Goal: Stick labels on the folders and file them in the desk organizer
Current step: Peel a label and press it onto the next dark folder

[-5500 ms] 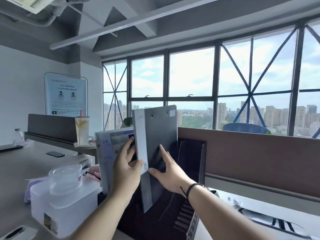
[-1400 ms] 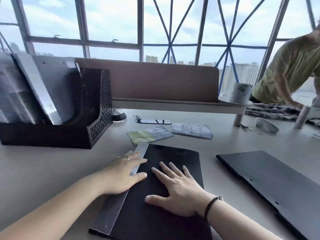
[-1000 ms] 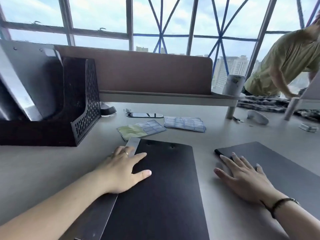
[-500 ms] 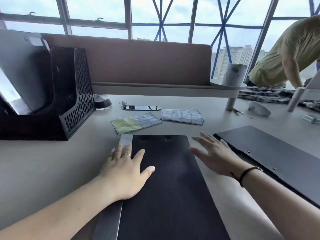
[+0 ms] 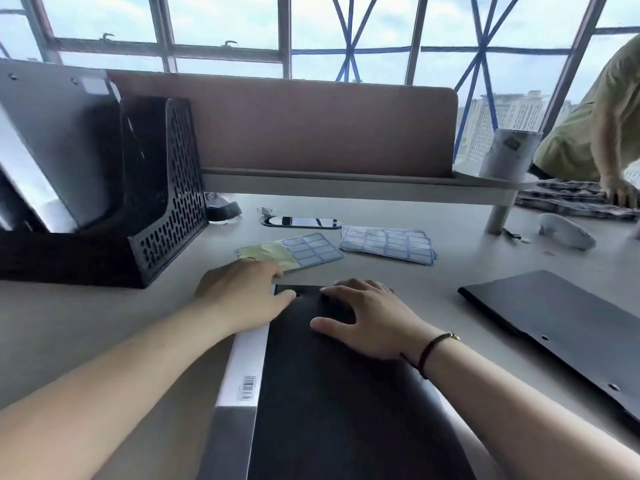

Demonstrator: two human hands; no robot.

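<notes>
A dark folder (image 5: 346, 393) with a pale spine is laid flat on the tabletop (image 5: 86, 323), just in front of the person. The left hand (image 5: 242, 292) is rested at the folder's far left corner, its fingers stretched out towards the nearer label sheet (image 5: 294, 251); nothing is gripped by it. The right hand (image 5: 367, 317) is pressed on the cover with its fingers loosely bent, and nothing is held by it either.

The step in hand is judged to be the fetching of a label. The folder would best be kept pinned by the right hand while one label is peeled from the partly used sheet, lifted by a corner so that it is not creased, and then smoothed onto the cover from one edge to the other. A second label sheet (image 5: 388, 244) lies just beside the first, and another folder (image 5: 561, 337) waits well apart on the right.

The black mesh organizer (image 5: 166, 202) stands at the left. One grey folder (image 5: 62, 140), already labelled near its top corner, is leaned in it; the slot to its right looks free, though the left part is cut off from view
</notes>
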